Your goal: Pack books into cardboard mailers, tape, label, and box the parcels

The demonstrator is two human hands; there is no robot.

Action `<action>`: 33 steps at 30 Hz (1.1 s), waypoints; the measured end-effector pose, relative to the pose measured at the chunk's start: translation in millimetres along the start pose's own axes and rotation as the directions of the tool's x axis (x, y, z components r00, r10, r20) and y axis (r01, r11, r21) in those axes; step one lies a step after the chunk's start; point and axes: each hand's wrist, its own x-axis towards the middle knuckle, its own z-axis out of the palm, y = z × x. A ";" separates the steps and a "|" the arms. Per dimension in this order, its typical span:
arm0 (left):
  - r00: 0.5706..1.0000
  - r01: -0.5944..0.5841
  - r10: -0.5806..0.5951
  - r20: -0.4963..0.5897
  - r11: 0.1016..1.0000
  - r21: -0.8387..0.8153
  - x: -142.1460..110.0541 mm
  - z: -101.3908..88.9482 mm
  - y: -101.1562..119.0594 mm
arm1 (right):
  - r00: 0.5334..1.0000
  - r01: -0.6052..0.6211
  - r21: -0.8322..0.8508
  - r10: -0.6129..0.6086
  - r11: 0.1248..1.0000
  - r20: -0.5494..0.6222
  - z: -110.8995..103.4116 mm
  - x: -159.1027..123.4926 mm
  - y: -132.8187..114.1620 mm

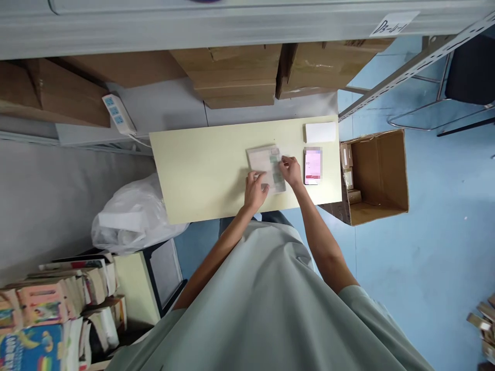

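A pale, flat, book-like packet (266, 164) with greenish-grey print along its right side lies slightly turned on the cream table (201, 170). Resting at its lower left edge is my left hand (255, 191), fingers loosely bent and thumb apart. The fingers of my right hand (291, 170) are pinched together at the packet's right edge; the exact bit between the fingertips is too small to make out. Just right of that hand lies a phone (313, 166) with a lit pink screen. Behind the phone sits a white rectangular pad or stack of paper (320, 132).
An open cardboard box (377, 172) holding small boxes stands against the table's right end. Closed cartons (235, 72) line the shelf behind, with a power strip (119, 114) at left. A white plastic bag (133, 216) and stacked books (58, 304) are on the left.
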 end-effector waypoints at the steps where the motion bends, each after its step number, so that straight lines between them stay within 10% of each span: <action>1: 1.000 -0.002 0.002 0.007 1.000 0.018 1.3 2.1 0.8 | 1.000 -0.017 -0.020 0.017 1.000 -0.027 3.9 1.2 3.8; 8: 0.997 0.064 -0.064 -0.046 0.998 0.002 11.4 -2.8 -4.0 | 0.997 -0.065 -0.241 0.051 0.968 -0.064 11.3 -16.3 2.0; 12: 0.939 0.301 -0.321 -0.126 0.941 -0.155 18.1 -9.3 -11.9 | 0.997 -0.062 -0.308 0.049 0.949 -0.051 11.7 -47.8 -6.4; 20: 0.819 0.532 -0.555 0.143 0.643 -0.552 31.0 -26.2 -14.2 | 0.996 -0.072 -0.325 0.083 0.943 0.023 28.2 -71.2 -14.2; 33: 0.871 0.344 -0.437 -0.224 0.868 -0.358 -1.7 -91.6 -15.0 | 0.962 0.050 0.067 -0.066 0.996 0.264 87.9 -53.2 -40.3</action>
